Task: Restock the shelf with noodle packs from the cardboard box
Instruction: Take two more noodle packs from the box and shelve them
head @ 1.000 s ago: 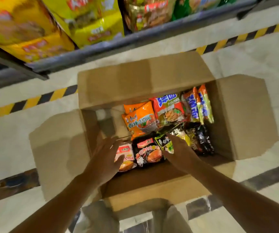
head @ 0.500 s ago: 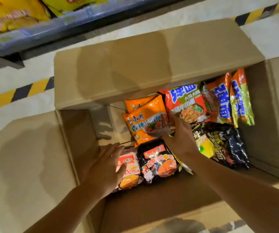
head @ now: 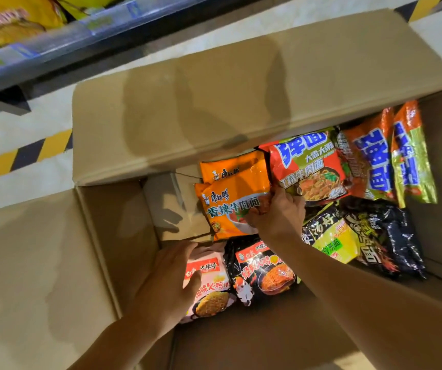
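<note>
- Inside the open cardboard box (head: 113, 236), toward its far left, lies the orange noodle pack (head: 230, 209), stacked on a second orange pack (head: 230, 168) that peeks out behind it.
- At its right edge the right hand (head: 278, 214) pinches the orange noodle pack, fingers closed on the wrapper with the thumb on top.
- Nearer, the left hand (head: 169, 284) rests with fingers spread and relaxed on a pink pack (head: 209, 292), gripping nothing that I can make out.
- Such a pack looks light, with a thin, glossy, crinkly wrapper that could slip; the noodle block inside is probably brittle, so a flat hold across the body or a firm pinch at the sealed edge seems wiser than a hard squeeze.
- Around it lie more packs: a red and green pack (head: 310, 166) just to the right, two upright packs (head: 385, 161) at the far right, a black and red pack (head: 262, 273) nearer, and a yellow-green pack (head: 329, 239) beside a black pack (head: 382, 236).
- Left of the orange packs the box bottom shows bare.
- Four flaps stand folded outward, the far flap (head: 241, 97) wide and flat.
- Beyond the box, a pale floor (head: 28, 134) carries a yellow and black striped line (head: 22, 156), and the shelf (head: 81, 33) at far left already holds yellow bags (head: 6, 20).
</note>
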Tool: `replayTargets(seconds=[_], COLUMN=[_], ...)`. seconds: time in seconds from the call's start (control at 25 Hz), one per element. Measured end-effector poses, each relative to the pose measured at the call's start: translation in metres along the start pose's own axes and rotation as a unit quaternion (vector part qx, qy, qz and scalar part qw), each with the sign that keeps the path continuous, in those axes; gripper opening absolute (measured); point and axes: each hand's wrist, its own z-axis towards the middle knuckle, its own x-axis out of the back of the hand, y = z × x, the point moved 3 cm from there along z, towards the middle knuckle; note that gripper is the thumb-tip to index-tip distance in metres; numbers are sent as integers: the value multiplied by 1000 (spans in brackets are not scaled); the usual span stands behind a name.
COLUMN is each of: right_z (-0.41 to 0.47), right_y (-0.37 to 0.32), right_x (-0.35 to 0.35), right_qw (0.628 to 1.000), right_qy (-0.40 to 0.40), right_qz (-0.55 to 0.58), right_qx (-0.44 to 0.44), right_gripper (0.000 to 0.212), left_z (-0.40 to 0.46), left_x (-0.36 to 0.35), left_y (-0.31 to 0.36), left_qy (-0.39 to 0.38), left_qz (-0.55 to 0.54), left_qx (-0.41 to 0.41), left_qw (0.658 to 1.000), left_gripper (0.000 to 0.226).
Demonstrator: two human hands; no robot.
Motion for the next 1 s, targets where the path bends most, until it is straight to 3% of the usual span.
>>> replayTargets(seconds=[0.12, 0.24, 0.36, 0.64, 0.8, 1.0], right_z=[-11, -28, -40, -45, -45, -40], right_y=[6, 17, 30, 70, 82, 89], right_x=[4, 16, 45, 77, 62, 54], right_qw=[999, 988, 966, 939, 922, 904], right_qy=[-8, -59, -94, -72, -74, -87], right_qz=[4, 118, 240, 336, 380, 416], right_qx=[48, 74, 29, -20, -23, -42], right_gripper=[54, 54, 40, 30, 29, 29], left_z=[-3, -2, 11, 81, 124, 139], left_x=[-1, 8, 17, -1, -22, -28], left_y=[-3, 0, 7, 29, 42, 56], left_qy=[-20, -30, -46, -19, 41, 93], left_qz=[-4, 18, 18, -142, -255, -390], left_qx=[20, 40, 70, 162, 234, 318], left_qw=[1000, 999, 996, 976, 937, 859], left_gripper=[55, 57, 57, 66, 78, 67])
